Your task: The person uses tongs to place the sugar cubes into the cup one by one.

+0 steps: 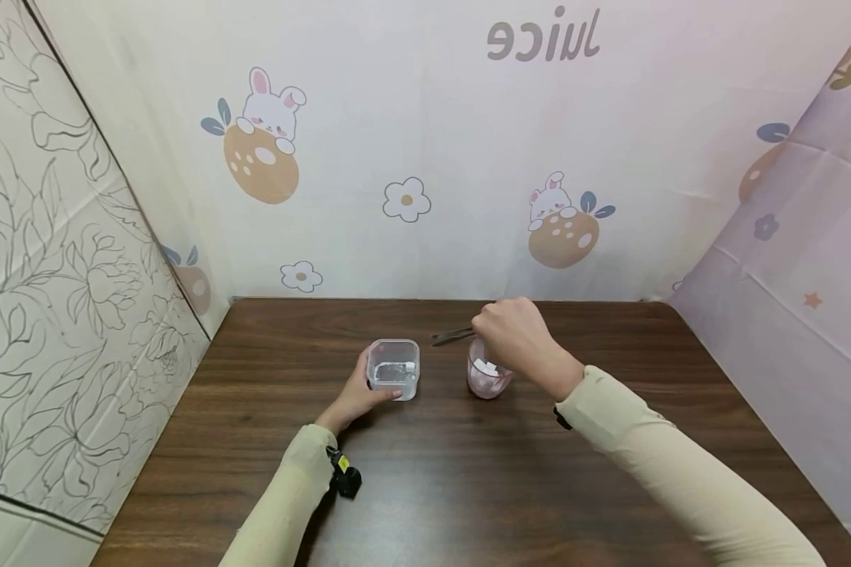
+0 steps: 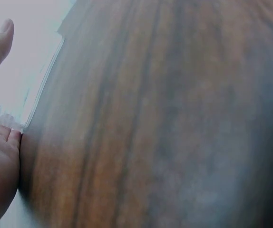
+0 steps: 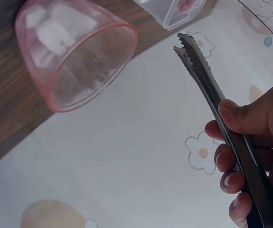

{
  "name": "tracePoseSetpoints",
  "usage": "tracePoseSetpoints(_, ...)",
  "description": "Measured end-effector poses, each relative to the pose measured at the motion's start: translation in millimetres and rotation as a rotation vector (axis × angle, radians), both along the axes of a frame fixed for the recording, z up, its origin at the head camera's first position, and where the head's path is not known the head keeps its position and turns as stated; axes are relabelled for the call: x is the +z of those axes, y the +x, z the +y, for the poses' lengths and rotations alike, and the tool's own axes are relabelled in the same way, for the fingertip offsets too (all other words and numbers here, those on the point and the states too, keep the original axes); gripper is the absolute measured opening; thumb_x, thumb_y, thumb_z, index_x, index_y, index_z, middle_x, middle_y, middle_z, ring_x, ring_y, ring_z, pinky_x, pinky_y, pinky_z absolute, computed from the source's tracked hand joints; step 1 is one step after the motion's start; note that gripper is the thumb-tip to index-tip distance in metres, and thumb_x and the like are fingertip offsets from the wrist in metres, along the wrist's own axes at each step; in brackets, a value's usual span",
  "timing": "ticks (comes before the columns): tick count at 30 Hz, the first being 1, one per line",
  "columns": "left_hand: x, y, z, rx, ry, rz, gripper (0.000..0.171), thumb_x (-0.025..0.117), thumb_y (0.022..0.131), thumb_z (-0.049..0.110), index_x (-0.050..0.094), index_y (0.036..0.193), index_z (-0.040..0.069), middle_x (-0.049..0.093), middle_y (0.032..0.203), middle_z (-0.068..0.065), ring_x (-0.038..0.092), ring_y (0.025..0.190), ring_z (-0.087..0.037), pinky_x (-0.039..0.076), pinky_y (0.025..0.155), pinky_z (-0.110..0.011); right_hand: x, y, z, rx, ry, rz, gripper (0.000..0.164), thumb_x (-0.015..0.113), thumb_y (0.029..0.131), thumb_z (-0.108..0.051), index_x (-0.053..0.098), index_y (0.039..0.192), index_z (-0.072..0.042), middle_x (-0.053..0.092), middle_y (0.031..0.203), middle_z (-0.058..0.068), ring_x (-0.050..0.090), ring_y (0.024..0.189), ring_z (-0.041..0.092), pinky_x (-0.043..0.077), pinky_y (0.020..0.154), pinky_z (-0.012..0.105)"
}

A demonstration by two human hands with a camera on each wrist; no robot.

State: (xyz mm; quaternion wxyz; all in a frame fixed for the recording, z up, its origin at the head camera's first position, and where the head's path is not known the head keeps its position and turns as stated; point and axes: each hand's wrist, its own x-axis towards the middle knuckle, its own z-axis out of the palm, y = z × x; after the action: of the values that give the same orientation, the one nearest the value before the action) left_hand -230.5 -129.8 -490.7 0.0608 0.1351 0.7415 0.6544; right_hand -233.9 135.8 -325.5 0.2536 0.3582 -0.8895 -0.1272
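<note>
My left hand [image 1: 357, 396] holds a clear square plastic container [image 1: 404, 390] from its left, the thumb along the near side. Inside the container is a small white cube [image 1: 410, 367] near its right wall. In the left wrist view, my thumb and fingers lie against the pale container [image 2: 24, 57]. My right hand [image 1: 516, 337] grips metal tongs [image 3: 213, 97], whose toothed tips are slightly apart with nothing between them. Right of the container stands a pink-tinted clear cup [image 1: 488, 387] with several white cubes [image 3: 55, 33] in it; my right hand is above its far side.
Everything stands on a dark wooden table [image 1: 425, 480]. A printed white curtain [image 1: 418, 118] rises behind its far edge. More patterned sheets [image 1: 78, 276] close off the left and right sides.
</note>
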Motion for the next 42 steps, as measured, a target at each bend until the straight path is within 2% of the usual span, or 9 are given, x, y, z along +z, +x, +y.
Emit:
tracePoseSetpoints(4, -1.0, 0.2, 0, 0.006, -0.016, -0.006, 0.097, 0.077, 0.076, 0.001, 0.015, 0.150, 0.003, 0.028, 0.148, -0.023, 0.033, 0.128, -0.041, 0.027, 0.105, -0.051, -1.6, -2.5, -8, 0.015, 0.014, 0.002, 0.038, 0.055, 0.057, 0.003, 0.025, 0.047, -0.019, 0.021, 0.051, -0.006, 0.018, 0.051, 0.013, 0.026, 0.036, 0.030)
tracePoseSetpoints(7, -0.7, 0.3, 0, 0.006, -0.012, -0.009, 0.096, 0.077, 0.076, 0.000, 0.015, 0.150, 0.003, 0.029, 0.147, -0.023, 0.034, 0.127, -0.041, 0.028, 0.104, -0.052, -3.5, -5.6, -14, 0.010, 0.026, -0.005, 0.037, 0.058, 0.057, 0.002, 0.029, 0.046, -0.019, 0.024, 0.049, -0.007, 0.021, 0.049, 0.011, 0.029, 0.035, 0.031)
tracePoseSetpoints(11, 0.4, -0.1, 0, 0.012, -0.019, -0.014, 0.097, 0.078, 0.076, 0.001, 0.016, 0.150, 0.003, 0.030, 0.147, -0.022, 0.036, 0.126, -0.040, 0.029, 0.103, -0.048, -6.6, -9.9, -21, 0.020, 0.026, -0.004, 0.037, 0.058, 0.060, 0.006, 0.034, 0.045, -0.018, 0.030, 0.046, -0.006, 0.026, 0.046, 0.010, 0.032, 0.035, 0.032)
tracePoseSetpoints(14, 0.4, -0.8, 0, 0.013, -0.021, -0.015, 0.096, 0.078, 0.076, 0.001, 0.016, 0.150, 0.004, 0.030, 0.147, -0.022, 0.036, 0.126, -0.038, 0.030, 0.102, -0.047, -8.9, -11.8, -28, 0.042, 0.029, 0.004, 0.038, 0.056, 0.064, 0.009, 0.037, 0.045, -0.017, 0.032, 0.046, -0.006, 0.023, 0.048, 0.011, 0.030, 0.035, 0.031)
tracePoseSetpoints(19, -0.9, -1.1, 0, 0.002, -0.003, -0.009, 0.096, 0.077, 0.076, 0.000, 0.015, 0.150, 0.003, 0.028, 0.148, -0.024, 0.033, 0.128, -0.042, 0.026, 0.105, -0.052, -15.9, -14.6, -40, 0.043, 0.059, -0.019, 0.030, 0.065, 0.073, 0.006, 0.056, 0.052, -0.013, 0.045, 0.047, -0.003, 0.024, 0.047, 0.011, 0.029, 0.038, 0.029)
tracePoseSetpoints(23, -2.4, -1.9, 0, -0.006, 0.006, -0.009, 0.097, 0.077, 0.076, 0.000, 0.014, 0.150, 0.002, 0.027, 0.149, -0.024, 0.032, 0.129, -0.043, 0.024, 0.106, -0.053, -22.1, -16.8, -47, 0.023, 0.090, -0.031, 0.021, 0.072, 0.076, -0.001, 0.067, 0.059, -0.013, 0.053, 0.051, -0.002, 0.029, 0.045, 0.009, 0.033, 0.038, 0.028)
tracePoseSetpoints(28, -2.5, -2.3, -1, 0.004, -0.003, 0.003, 0.097, 0.078, 0.075, 0.001, 0.015, 0.149, 0.002, 0.028, 0.148, -0.023, 0.035, 0.127, -0.041, 0.026, 0.105, -0.052, -26.2, -18.9, -55, 0.002, 0.127, -0.028, 0.019, 0.073, 0.075, -0.004, 0.068, 0.061, -0.015, 0.057, 0.053, -0.002, 0.034, 0.044, 0.008, 0.037, 0.039, 0.028)
tracePoseSetpoints(37, -4.4, -2.1, -1, 0.001, 0.015, 0.010, 0.097, 0.077, 0.075, -0.001, 0.015, 0.149, 0.001, 0.029, 0.147, -0.024, 0.037, 0.126, -0.039, 0.028, 0.104, -0.049, -28.3, -17.9, -76, -0.041, 0.213, -0.035, 0.029, 0.068, 0.079, -0.003, 0.060, 0.055, -0.018, 0.054, 0.050, -0.004, 0.025, 0.047, 0.008, 0.038, 0.041, 0.026)
tracePoseSetpoints(42, -5.4, -2.8, -2, -0.008, 0.040, -0.001, 0.097, 0.077, 0.076, -0.002, 0.013, 0.149, 0.001, 0.029, 0.146, -0.025, 0.039, 0.124, -0.042, 0.031, 0.102, -0.051, -31.8, -18.0, -86, -0.050, 0.215, -0.019, 0.027, 0.069, 0.076, -0.003, 0.062, 0.056, -0.019, 0.058, 0.054, -0.005, 0.029, 0.045, 0.007, 0.041, 0.043, 0.028)
